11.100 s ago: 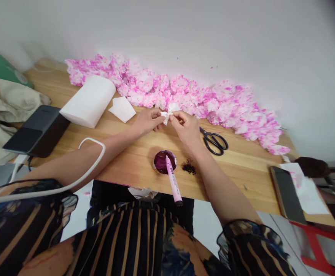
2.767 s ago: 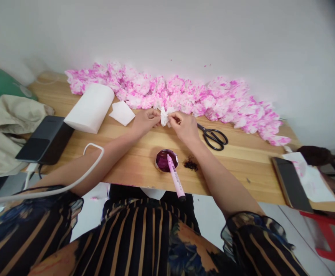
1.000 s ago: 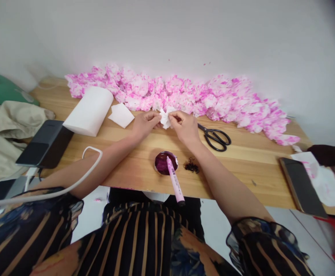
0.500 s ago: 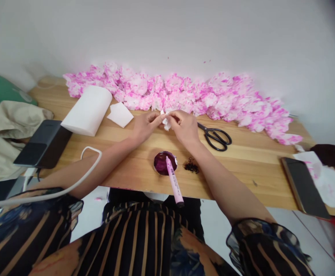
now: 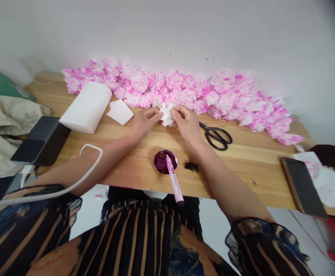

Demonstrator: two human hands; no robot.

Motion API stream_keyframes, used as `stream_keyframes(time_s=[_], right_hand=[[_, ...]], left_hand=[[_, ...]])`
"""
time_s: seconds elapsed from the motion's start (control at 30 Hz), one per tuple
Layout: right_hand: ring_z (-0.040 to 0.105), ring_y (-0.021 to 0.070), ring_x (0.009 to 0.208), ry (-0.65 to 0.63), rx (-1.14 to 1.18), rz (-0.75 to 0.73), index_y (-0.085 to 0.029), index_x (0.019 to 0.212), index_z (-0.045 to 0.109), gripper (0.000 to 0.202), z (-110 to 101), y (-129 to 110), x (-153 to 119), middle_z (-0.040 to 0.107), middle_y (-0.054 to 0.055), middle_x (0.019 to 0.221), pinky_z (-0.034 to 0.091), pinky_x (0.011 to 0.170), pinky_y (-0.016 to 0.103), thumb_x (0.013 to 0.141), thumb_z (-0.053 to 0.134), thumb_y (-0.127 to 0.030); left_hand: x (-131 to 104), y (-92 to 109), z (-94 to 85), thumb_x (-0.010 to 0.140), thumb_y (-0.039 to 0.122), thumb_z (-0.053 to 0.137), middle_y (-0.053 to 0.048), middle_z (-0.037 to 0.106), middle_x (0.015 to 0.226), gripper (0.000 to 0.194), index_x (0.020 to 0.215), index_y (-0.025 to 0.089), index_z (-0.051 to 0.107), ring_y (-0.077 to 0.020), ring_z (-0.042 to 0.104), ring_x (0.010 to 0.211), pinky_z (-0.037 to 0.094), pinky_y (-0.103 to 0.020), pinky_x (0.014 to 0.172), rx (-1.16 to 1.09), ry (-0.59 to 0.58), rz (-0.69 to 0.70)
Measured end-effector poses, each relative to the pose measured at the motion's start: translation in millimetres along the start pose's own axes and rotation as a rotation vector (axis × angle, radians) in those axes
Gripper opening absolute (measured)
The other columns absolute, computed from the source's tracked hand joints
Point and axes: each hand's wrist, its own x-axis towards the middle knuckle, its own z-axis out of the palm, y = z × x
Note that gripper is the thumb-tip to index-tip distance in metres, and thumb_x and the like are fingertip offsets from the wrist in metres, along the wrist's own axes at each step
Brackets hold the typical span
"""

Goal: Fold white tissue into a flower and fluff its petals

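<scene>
A small white crumpled paper flower [image 5: 167, 115] is held up between both hands over the table. My left hand [image 5: 147, 122] pinches its left edge, and my right hand [image 5: 186, 122] pinches its right edge. Behind it lies a long row of pink-and-white paper flowers [image 5: 179, 90]. Nearer to me, a pink marker [image 5: 174, 180] rests with one end in a round dish of dark purple liquid [image 5: 160, 163]. Black scissors [image 5: 217, 138] lie beside my right hand. A bundle of short black threads [image 5: 191, 165] sits right of the dish.
A white paper roll [image 5: 86, 107] and folded white paper [image 5: 120, 112] lie at the left. Farther left are a black device [image 5: 42, 142] with a white cable [image 5: 94, 168] and beige cloth [image 5: 17, 115]. A dark phone-like slab [image 5: 304, 188] and stained paper [image 5: 325, 184] lie at the right edge.
The white paper between my hands is spread wider and shows more of its ruffled shape. My hands have moved slightly apart, both still pinching it.
</scene>
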Motion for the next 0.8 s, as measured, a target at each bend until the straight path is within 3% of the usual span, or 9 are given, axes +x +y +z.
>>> stream_keyframes(time_s=[0.13, 0.27, 0.43, 0.6, 0.8], right_hand=[[0.059, 0.0128, 0.066, 0.05, 0.032, 0.012, -0.022, 0.089, 0.069, 0.05, -6, -2, 1, 0.067, 0.001, 0.076, 0.045, 0.061, 0.027, 0.095, 0.051, -0.068], [0.058, 0.0137, 0.063, 0.03, -0.088, 0.016, -0.02, 0.072, 0.066, 0.056, -6, -10, -3, 0.065, 0.002, 0.067, 0.044, 0.064, 0.029, 0.095, 0.049, -0.068], [0.053, 0.0135, 0.062, -0.005, -0.277, -0.026, -0.02, 0.065, 0.06, 0.034, 0, -15, -7, 0.061, -0.001, 0.062, 0.038, 0.065, 0.03, 0.087, 0.066, -0.045], [0.051, 0.0134, 0.064, -0.024, -0.318, -0.058, -0.02, 0.068, 0.059, 0.02, 4, -14, -7, 0.063, -0.001, 0.067, 0.035, 0.064, 0.029, 0.086, 0.061, -0.03], [0.051, 0.0145, 0.064, -0.046, -0.318, -0.11, -0.021, 0.072, 0.063, 0.019, 4, -12, -8, 0.062, 0.0, 0.066, 0.033, 0.062, 0.03, 0.088, 0.061, -0.032]], left_hand=[[2, 3, -0.8, 0.088, 0.031, 0.066, 0.001, 0.067, 0.069, 0.023, 0.071, 0.016, 0.065, -0.0106, 0.062, 0.067, 0.049, -0.023, 0.07, -0.085, 0.072, -0.024], [2, 7, -0.7, 0.087, 0.031, 0.068, 0.001, 0.068, 0.071, 0.021, 0.073, 0.016, 0.064, -0.0112, 0.063, 0.069, 0.052, -0.024, 0.073, -0.146, 0.111, -0.058], [1, 9, -0.2, 0.085, 0.042, 0.072, 0.0, 0.068, 0.073, 0.03, 0.073, 0.017, 0.062, -0.0128, 0.064, 0.073, 0.052, -0.026, 0.078, -0.11, 0.071, -0.061], [-1, 9, -0.5, 0.089, 0.053, 0.065, -0.001, 0.067, 0.074, 0.039, 0.074, 0.017, 0.06, -0.0133, 0.062, 0.074, 0.049, -0.026, 0.076, -0.007, -0.01, -0.017], [0, 3, 0.4, 0.08, 0.03, 0.073, 0.003, 0.067, 0.073, 0.02, 0.08, 0.018, 0.057, -0.0106, 0.061, 0.07, 0.045, -0.023, 0.069, 0.086, -0.004, -0.064]])
